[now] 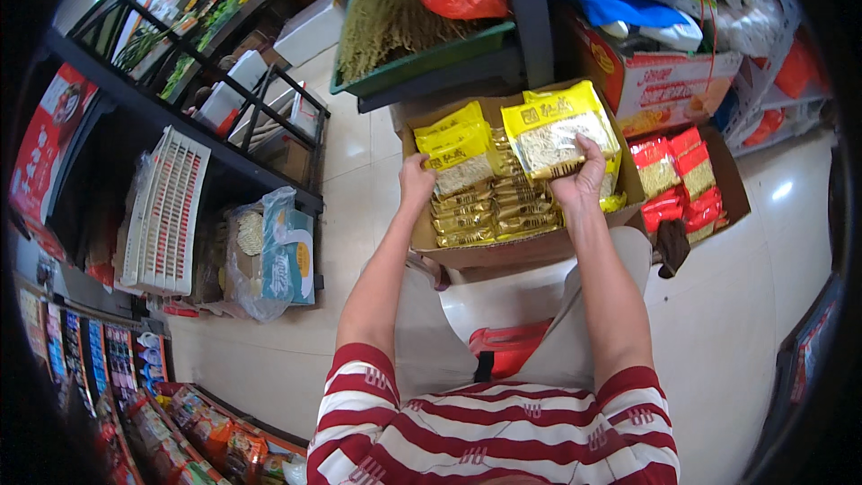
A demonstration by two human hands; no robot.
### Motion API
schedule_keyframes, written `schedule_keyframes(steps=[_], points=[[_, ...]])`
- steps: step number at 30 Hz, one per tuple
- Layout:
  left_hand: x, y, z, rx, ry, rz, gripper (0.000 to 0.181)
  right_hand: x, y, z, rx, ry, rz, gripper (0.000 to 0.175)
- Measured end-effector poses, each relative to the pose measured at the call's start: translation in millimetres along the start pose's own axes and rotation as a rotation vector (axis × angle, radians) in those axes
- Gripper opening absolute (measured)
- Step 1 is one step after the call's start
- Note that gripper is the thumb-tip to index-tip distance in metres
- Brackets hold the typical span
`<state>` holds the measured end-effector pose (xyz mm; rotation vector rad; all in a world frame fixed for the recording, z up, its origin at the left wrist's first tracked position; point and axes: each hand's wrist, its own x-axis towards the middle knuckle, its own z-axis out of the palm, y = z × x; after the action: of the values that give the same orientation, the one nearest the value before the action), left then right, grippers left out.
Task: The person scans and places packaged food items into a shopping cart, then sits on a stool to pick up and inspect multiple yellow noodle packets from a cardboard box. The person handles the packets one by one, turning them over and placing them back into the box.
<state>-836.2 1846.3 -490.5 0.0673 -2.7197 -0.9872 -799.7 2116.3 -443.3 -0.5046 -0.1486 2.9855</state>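
In front of me stands an open cardboard box with rows of yellow-and-gold packets of dried noodles. My right hand holds one yellow noodle packet by its lower right part, thumb on its clear front, above the right side of the box. My left hand is at the box's left side, its fingertips on the left edge of another yellow noodle packet. That packet lies tilted on the rows, with more yellow packets behind it.
Right of the box, a second carton holds red noodle packets. Behind stands a green tray of dried stalks under a dark shelf post. A white plastic crate is at left. A red plastic stool shows beneath me.
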Motion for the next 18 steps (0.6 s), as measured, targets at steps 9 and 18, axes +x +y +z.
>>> schedule_keyframes(steps=[9, 18], points=[[20, 6, 22, 0.65, -0.02, 0.32, 0.02, -3, -3, 7, -0.015, -0.041, -0.056, 0.033], [-15, 27, -9, 0.478, -0.218, 0.242, 0.017, 0, -11, -5, -0.074, 0.019, -0.079, 0.041]])
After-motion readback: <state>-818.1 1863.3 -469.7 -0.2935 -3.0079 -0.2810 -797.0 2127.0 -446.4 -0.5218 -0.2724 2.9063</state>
